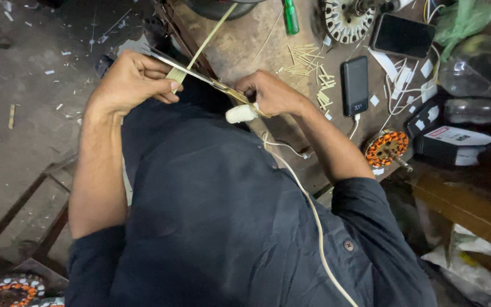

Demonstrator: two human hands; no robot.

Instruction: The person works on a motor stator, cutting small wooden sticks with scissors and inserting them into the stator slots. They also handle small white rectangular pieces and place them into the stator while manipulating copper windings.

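A wooden workbench [240,45] fills the upper middle, its brown top worn and stained. To the left lies a grey concrete floor [24,125], dusty and strewn with small white scraps. A rusty metal frame [29,199] stands on the floor at lower left. At the right edge a wooden plank [461,210] slants below the bench, with crumpled white paper [473,273] under it. The light is dim and even, brightest on the floor; the right corner falls into shadow.
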